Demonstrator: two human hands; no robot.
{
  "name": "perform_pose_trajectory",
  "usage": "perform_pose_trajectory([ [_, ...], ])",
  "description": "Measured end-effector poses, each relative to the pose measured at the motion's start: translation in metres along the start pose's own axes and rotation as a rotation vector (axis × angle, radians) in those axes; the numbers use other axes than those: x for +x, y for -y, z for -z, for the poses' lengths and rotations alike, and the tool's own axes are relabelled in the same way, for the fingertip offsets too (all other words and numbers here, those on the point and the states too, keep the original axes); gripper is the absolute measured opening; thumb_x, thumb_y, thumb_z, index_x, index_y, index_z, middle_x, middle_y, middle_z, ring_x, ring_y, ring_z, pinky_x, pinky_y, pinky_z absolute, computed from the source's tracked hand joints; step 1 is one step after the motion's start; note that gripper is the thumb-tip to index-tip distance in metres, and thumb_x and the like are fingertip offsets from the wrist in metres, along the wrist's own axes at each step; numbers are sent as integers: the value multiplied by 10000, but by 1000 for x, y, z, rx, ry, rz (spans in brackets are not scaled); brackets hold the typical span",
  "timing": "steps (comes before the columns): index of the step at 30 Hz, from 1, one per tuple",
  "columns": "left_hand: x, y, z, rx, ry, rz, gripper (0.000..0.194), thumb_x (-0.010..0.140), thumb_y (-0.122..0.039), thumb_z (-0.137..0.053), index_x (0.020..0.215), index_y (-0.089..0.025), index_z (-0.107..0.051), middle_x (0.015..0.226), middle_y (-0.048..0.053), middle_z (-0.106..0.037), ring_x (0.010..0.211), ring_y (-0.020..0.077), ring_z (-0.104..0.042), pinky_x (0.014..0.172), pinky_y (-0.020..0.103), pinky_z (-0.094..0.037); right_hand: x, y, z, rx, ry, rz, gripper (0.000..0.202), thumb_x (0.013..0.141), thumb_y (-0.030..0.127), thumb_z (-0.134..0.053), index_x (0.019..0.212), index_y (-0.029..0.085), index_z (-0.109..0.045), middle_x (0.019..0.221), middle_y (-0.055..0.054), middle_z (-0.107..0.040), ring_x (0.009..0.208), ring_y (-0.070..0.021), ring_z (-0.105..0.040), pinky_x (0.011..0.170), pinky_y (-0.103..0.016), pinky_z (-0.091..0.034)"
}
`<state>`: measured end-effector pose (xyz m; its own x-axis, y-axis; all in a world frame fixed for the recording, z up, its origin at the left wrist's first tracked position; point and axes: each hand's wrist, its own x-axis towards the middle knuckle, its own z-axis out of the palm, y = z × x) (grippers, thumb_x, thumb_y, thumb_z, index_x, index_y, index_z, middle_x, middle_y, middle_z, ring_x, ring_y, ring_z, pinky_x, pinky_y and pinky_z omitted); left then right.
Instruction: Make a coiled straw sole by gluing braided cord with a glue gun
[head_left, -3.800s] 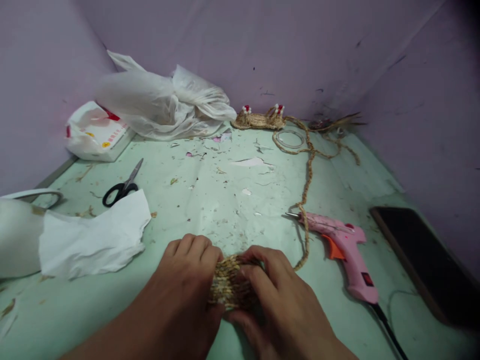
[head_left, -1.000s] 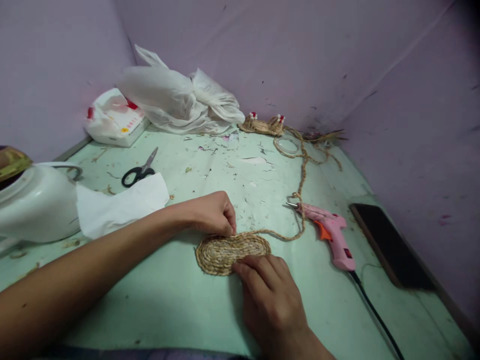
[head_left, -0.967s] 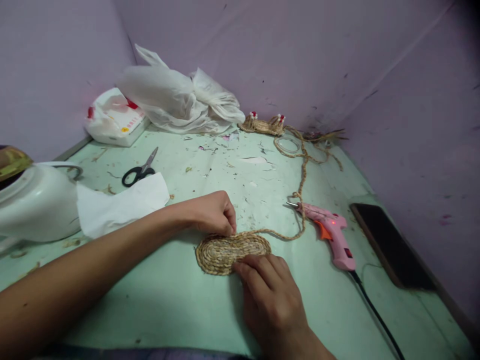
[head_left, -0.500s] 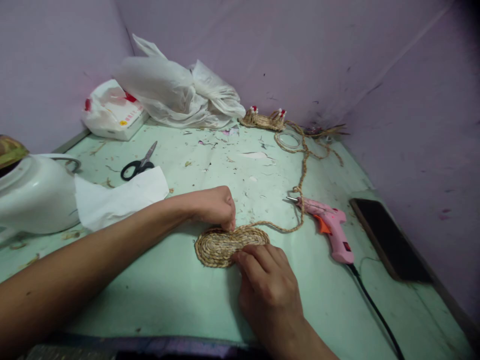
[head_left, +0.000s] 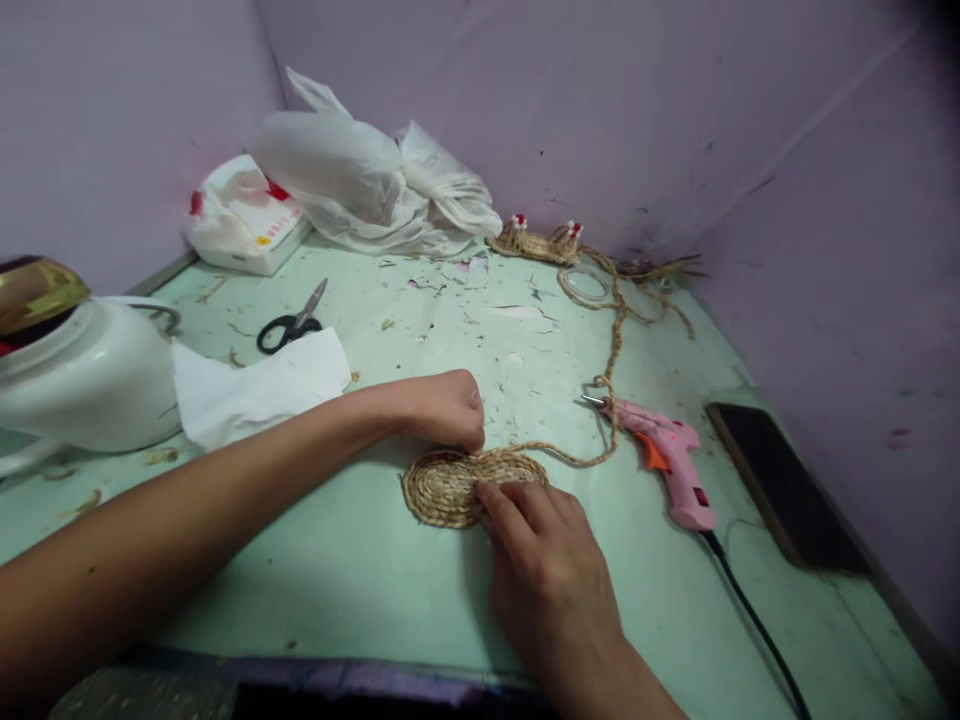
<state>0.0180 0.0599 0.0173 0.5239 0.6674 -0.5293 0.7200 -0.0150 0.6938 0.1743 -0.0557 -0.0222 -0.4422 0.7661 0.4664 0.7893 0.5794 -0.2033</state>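
Note:
A flat oval sole of coiled braided straw [head_left: 442,490], slightly pinched at its waist, lies on the pale green table. My left hand [head_left: 450,408] is curled into a fist against its far edge, fingertips turned away and hidden. From the near side, my right hand [head_left: 551,570] grips the sole with thumb and fingers, covering its lower right part. A straw braid [head_left: 562,453] runs from the far edge out to the right, then back past a pink glue gun [head_left: 667,455] lying on its side.
A phone [head_left: 780,485] lies right of the glue gun. Black-handled scissors [head_left: 296,322], white paper [head_left: 262,390] and a white pot [head_left: 105,380] are at left. Behind stand a white plastic bag [head_left: 375,185], a small box [head_left: 262,235] and a beaded straw slipper [head_left: 536,246]. A tape ring [head_left: 587,285] lies nearby.
The whole view has shifted slightly, so things appear a little farther right. My left fist has rolled slightly at the far edge; my right hand keeps its hold on the sole.

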Motion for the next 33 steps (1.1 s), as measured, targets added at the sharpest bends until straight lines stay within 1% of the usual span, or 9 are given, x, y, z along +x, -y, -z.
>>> perform_pose_trajectory([
  [4,-12,-7,0,87,43,-19,190,528,-223,-579,680,-143,-661,560,13,-569,525,136,-481,496,262,-349,6,-2,5,-93,66,8,231,801,70,-490,915,159,-671,732,-70,-619,683,-215,-453,625,-346,-285],
  [6,-21,-12,-3,245,-11,-32,226,530,-274,-595,713,-158,-662,573,19,-581,517,137,-473,479,261,-324,9,-3,8,-104,67,-26,206,779,93,-528,876,194,-678,733,-68,-602,683,-216,-424,619,-344,-264],
  [9,-32,-19,-14,468,-115,-56,244,551,-342,-594,702,-160,-654,642,66,-613,557,167,-501,479,277,-324,12,-4,11,-70,63,-82,182,746,109,-559,834,204,-687,736,-79,-567,695,-222,-406,618,-344,-258],
  [12,-39,-21,-28,553,-205,-94,225,581,-337,-574,698,-154,-631,732,106,-619,651,218,-546,517,302,-364,14,-4,12,-19,61,-99,192,735,103,-551,821,200,-692,729,-80,-553,707,-230,-410,623,-351,-263],
  [15,-41,-22,-39,624,-296,-104,162,608,-293,-537,681,-159,-591,757,110,-595,724,246,-555,585,337,-396,14,-3,10,-3,63,-104,218,735,87,-527,810,206,-693,712,-70,-556,699,-227,-413,622,-356,-257],
  [21,-44,-25,-54,656,-413,-66,159,635,-284,-492,716,-163,-556,831,115,-584,840,280,-534,733,424,-410,12,-9,12,85,129,-65,246,670,31,-525,800,187,-663,741,-37,-636,734,-212,-490,681,-373,-279],
  [25,-44,-26,-59,678,-444,-53,177,629,-302,-493,719,-162,-552,829,124,-585,837,293,-527,740,447,-400,13,-16,16,197,214,-92,226,692,54,-532,815,196,-659,735,-20,-657,722,-194,-523,698,-362,-296],
  [29,-44,-27,-58,686,-431,-35,186,643,-307,-500,740,-161,-562,841,127,-586,836,291,-521,743,444,-392,15,-20,15,251,189,-117,171,728,83,-528,763,190,-657,696,-26,-646,699,-189,-528,681,-352,-312],
  [33,-42,-26,-58,702,-424,-56,189,659,-305,-490,743,-159,-574,834,126,-578,819,289,-510,739,451,-383,17,-22,15,158,160,-44,154,691,101,-559,757,191,-666,726,-46,-629,711,-206,-501,686,-371,-304],
])
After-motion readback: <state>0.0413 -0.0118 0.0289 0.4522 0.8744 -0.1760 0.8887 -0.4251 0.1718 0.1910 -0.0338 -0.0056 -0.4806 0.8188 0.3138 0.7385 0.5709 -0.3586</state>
